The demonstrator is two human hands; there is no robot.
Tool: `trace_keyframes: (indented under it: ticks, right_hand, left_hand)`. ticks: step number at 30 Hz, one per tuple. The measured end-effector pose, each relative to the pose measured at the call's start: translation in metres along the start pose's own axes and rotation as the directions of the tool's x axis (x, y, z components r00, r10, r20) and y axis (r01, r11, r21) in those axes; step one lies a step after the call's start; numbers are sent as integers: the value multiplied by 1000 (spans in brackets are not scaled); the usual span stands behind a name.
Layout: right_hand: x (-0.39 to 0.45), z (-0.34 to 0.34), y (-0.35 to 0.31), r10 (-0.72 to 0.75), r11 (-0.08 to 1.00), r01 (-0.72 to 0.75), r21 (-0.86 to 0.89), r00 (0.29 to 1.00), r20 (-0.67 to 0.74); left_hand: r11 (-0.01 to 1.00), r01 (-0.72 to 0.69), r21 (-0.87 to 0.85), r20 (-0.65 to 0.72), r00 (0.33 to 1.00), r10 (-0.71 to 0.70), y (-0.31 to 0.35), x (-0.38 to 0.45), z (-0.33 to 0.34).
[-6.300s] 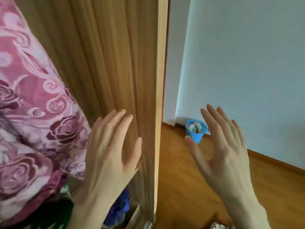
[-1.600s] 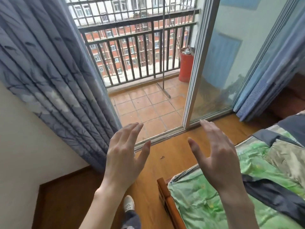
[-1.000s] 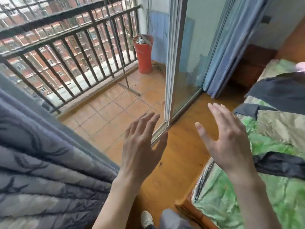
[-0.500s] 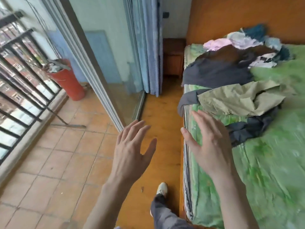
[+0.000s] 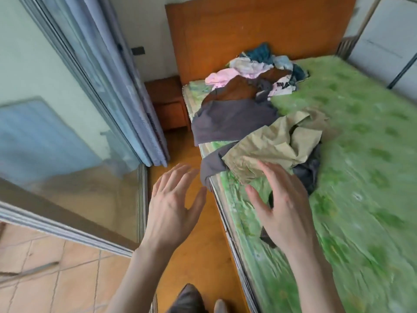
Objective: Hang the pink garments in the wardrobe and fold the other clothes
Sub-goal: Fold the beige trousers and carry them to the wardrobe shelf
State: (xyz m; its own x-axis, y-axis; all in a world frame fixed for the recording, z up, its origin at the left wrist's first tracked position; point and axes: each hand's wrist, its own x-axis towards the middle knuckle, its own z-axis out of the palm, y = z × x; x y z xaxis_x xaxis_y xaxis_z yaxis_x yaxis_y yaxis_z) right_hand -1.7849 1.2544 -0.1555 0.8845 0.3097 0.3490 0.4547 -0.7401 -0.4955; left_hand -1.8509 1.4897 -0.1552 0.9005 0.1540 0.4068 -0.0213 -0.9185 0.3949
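Both hands are raised empty with fingers spread wide: the left hand [image 5: 173, 206] over the wooden floor, the right hand [image 5: 284, 206] above the near edge of the green patterned bed [image 5: 361, 177], likely reaching for the next piece. The crumpled olive-khaki garment [image 5: 270, 143] lies just beyond its fingertips, while the pale pink garment [image 5: 220, 77] sits far off by the wooden headboard [image 5: 248, 28], atop the heap, so it should lift off freely.

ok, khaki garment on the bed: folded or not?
Not folded. The khaki garment lies crumpled, creased, overlapping dark clothes; neither hand holds it.
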Motion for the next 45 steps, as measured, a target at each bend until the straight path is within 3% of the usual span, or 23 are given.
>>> trace_keyframes:
  ticks: [8, 18, 24, 29, 34, 41, 45]
  right_hand:
    - [76, 52, 32, 210, 971, -218, -101, 974, -88]
    - [193, 148, 64, 421, 894, -425, -143, 905, -62]
    - [226, 200, 90, 514, 846, -514, -140, 857, -39]
    - [255, 263, 138, 607, 787, -597, -157, 795, 20]
    - [280, 344, 197, 758, 652, -755, -70, 649, 66]
    - [285, 468, 258, 887, 444, -875, -192, 399, 231]
    - [280, 513, 284, 929, 336, -907, -254, 274, 249]
  left_hand:
    - [987, -117, -114, 176, 975, 136, -60, 116, 96]
    - [959, -222, -174, 387, 880, 274, -161, 262, 200]
    - [952, -210, -221, 446, 847, 290, -176, 309, 267]
    - [974, -85, -212, 521, 833, 186, -198, 333, 340]
    - [985, -40, -167, 566, 814, 129, -221, 336, 424]
    - [990, -42, -138, 741, 659, 131, -253, 321, 540]
    - [997, 20, -70, 814, 579, 46, -268, 312, 592]
